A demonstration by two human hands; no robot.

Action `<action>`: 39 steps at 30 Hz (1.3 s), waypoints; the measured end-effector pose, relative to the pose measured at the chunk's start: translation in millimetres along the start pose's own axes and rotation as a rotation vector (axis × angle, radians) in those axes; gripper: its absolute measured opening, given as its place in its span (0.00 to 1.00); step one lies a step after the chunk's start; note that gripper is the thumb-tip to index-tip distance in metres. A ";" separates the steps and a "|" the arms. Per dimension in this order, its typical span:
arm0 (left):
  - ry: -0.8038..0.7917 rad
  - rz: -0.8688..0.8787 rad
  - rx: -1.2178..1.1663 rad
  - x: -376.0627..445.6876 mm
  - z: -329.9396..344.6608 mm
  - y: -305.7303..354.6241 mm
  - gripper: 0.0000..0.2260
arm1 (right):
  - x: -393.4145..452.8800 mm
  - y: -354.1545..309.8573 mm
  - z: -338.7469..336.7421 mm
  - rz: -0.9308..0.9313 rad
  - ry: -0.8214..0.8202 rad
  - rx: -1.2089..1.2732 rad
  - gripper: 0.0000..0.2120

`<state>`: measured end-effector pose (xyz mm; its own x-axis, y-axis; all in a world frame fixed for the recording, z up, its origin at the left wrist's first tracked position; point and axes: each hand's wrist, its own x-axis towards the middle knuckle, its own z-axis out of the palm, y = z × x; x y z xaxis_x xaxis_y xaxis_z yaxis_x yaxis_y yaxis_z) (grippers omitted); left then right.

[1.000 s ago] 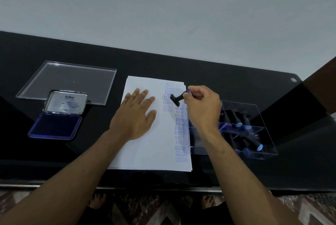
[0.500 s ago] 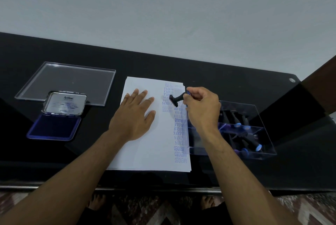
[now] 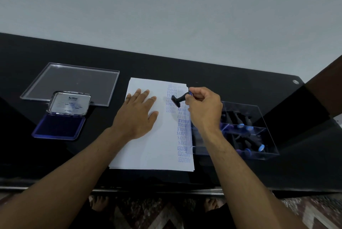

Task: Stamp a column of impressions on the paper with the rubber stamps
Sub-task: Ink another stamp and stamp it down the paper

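The right hand [image 3: 204, 108] has its fingers [image 3: 192, 99] curled round the handle of a black rubber stamp [image 3: 178, 99], whose head projects left of them, tilted over the far stamped column on the paper [image 3: 148, 147]. The left hand [image 3: 137, 115] lies flat on the paper, fingers straight. An open ink pad [image 3: 59, 126] sits left on the black surface [image 3: 203, 69]; a clear stamp box [image 3: 246, 132] sits right.

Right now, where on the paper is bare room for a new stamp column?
Free: the white strip of paper between the left hand and the printed columns, down to the near edge. Crowded: the right margin and the top, where the right hand holds the stamp.
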<state>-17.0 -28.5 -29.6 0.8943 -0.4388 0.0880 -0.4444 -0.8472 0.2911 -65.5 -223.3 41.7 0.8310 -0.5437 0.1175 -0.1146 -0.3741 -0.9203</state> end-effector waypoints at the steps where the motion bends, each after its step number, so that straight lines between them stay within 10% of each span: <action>1: 0.014 -0.009 -0.008 -2.9 -2.7 -0.5 0.28 | -2.1 -1.4 1.0 0.002 -0.003 0.010 0.08; 39: 0.192 -0.462 0.034 -200.3 -65.9 -176.6 0.34 | -156.7 -93.5 187.1 -0.533 -0.473 -0.166 0.10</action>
<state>-114.1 228.7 -35.8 0.9903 0.0447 0.1316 0.0017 -0.9507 0.3101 -83.1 37.4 39.5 0.9389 0.1123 0.3253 0.3209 -0.6268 -0.7100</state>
